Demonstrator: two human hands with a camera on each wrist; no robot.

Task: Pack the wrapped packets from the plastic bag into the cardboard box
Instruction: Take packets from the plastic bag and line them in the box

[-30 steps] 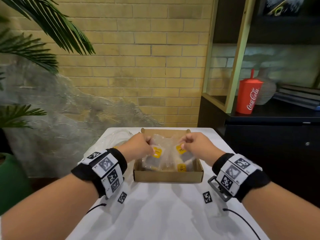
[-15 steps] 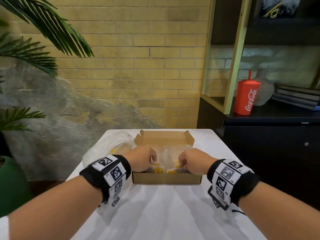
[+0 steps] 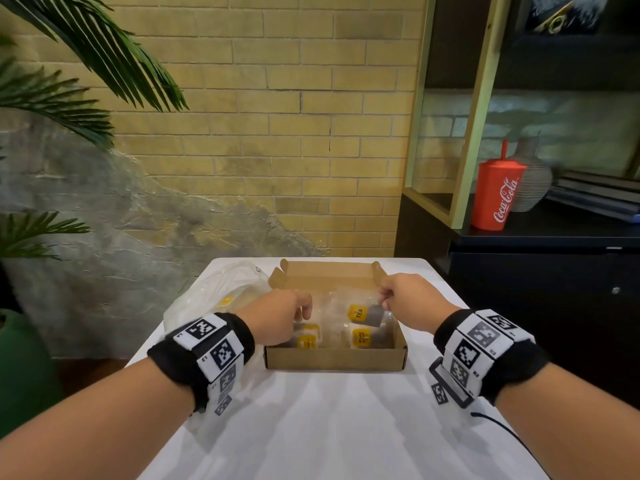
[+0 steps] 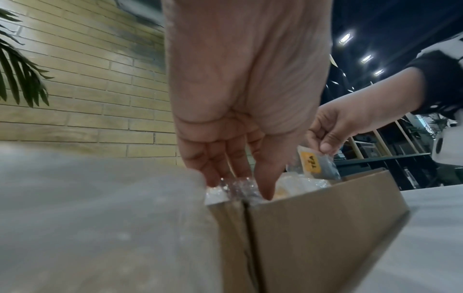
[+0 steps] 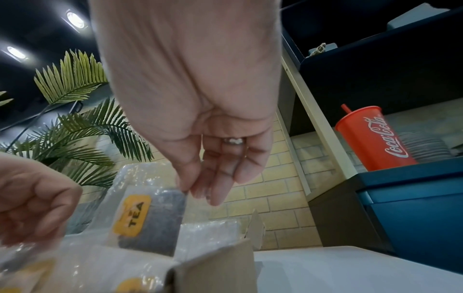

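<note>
An open cardboard box stands mid-table with several bubble-wrapped tea packets lying in it. My right hand is over the box's right half and pinches the top corner of one wrapped packet with a yellow TEA label, holding it upright; the pinch on this packet shows in the right wrist view. My left hand reaches down into the left half, its fingertips closing on the wrap of a packet there. The clear plastic bag lies left of the box with something yellow inside.
The white table reaches toward me from the box. A black cabinet with a red Coca-Cola cup stands right of it. Palm leaves and a green pot are on the left, a brick wall behind.
Both hands came down into the box with their packets. Since then the right hand has risen toward the far right corner, lifting a TEA packet upright. The left hand stays low.
</note>
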